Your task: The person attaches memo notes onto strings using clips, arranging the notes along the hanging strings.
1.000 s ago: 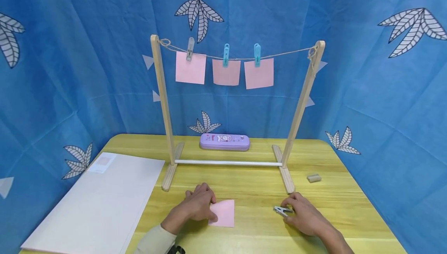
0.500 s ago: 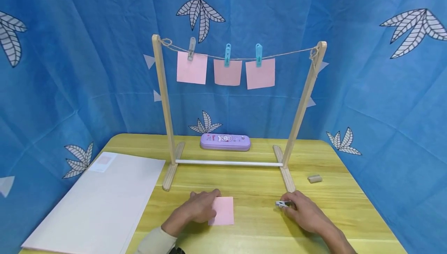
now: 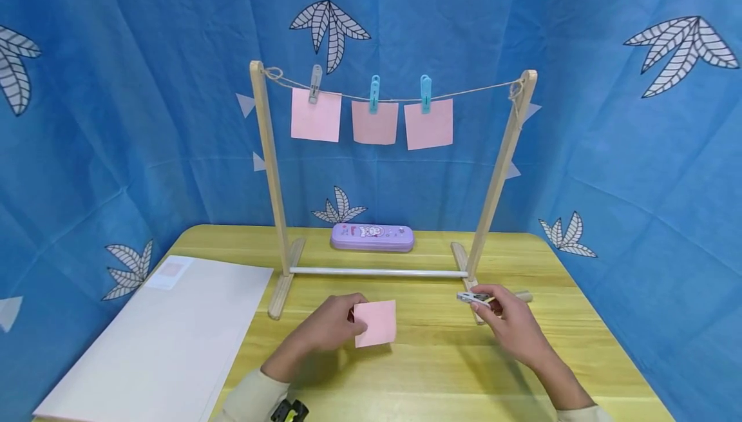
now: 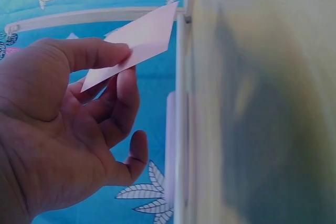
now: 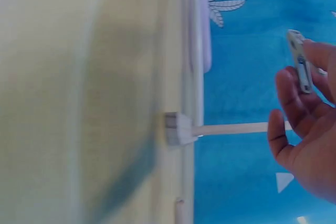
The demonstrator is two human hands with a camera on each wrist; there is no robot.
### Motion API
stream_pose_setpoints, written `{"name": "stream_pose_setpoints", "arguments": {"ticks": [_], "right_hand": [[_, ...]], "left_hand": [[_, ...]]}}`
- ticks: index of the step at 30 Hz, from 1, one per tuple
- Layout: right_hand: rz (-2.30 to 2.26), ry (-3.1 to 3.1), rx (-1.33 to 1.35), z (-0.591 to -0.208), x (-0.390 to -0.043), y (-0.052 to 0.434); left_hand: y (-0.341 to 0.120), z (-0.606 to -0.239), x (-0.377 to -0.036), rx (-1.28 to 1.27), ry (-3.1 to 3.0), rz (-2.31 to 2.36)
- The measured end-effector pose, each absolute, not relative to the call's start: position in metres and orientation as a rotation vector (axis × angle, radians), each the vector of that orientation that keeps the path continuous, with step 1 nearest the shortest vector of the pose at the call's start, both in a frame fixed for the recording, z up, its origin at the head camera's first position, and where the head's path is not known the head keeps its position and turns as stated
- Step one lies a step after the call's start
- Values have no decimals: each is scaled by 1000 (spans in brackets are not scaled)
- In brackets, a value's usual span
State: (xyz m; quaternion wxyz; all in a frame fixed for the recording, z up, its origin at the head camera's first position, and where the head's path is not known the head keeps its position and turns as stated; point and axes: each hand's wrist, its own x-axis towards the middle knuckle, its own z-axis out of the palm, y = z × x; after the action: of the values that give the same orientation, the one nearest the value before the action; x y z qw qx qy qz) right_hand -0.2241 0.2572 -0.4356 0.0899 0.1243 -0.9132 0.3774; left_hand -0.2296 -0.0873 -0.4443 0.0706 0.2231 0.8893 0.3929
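Observation:
My left hand (image 3: pixel 333 325) pinches a square pink paper (image 3: pixel 377 324) at its left edge, between thumb and fingers. In the left wrist view the paper (image 4: pixel 144 40) is tilted and raised off the table. To the right, my right hand (image 3: pixel 513 325) pinches a grey clothespin (image 3: pixel 472 297) by one end, also above the table. Behind both hands, three pink papers hang from a string (image 3: pixel 478 90) tied between two wooden posts. A grey clothespin (image 3: pixel 315 84) holds the left paper (image 3: pixel 315 119); blue clothespins (image 3: pixel 374 95) hold the other two.
The wooden frame's white crossbar (image 3: pixel 377 272) runs low behind the hands. A purple pencil case (image 3: pixel 373 237) lies behind it. Large white sheets (image 3: pixel 168 338) cover the table's left side. A small beige piece (image 3: pixel 524 296) lies partly behind my right hand.
My left hand has lifted the pink paper off the table. My right hand has risen and moved forward with the grey clothespin. The hanging papers stay as they were.

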Motion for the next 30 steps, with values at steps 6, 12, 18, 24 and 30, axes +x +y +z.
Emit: {"name": "stream_pose_setpoints", "arguments": {"ticks": [6, 12, 18, 24, 30], "right_hand": [[1185, -2576, 231, -413, -228, 256], [1215, -2477, 229, -395, -232, 256], [1250, -2402, 388, -376, -240, 257], [1343, -2292, 399, -350, -247, 260], [1370, -2214, 302, -323, -255, 264]], "left_hand": [[-81, -431, -235, 636, 2751, 1208], [-78, -415, -240, 702, 2792, 1198], [-73, -400, -249, 698, 2855, 1242], [-64, -381, -257, 658, 2845, 1425], [-52, -359, -265, 668, 2855, 1544]]}}
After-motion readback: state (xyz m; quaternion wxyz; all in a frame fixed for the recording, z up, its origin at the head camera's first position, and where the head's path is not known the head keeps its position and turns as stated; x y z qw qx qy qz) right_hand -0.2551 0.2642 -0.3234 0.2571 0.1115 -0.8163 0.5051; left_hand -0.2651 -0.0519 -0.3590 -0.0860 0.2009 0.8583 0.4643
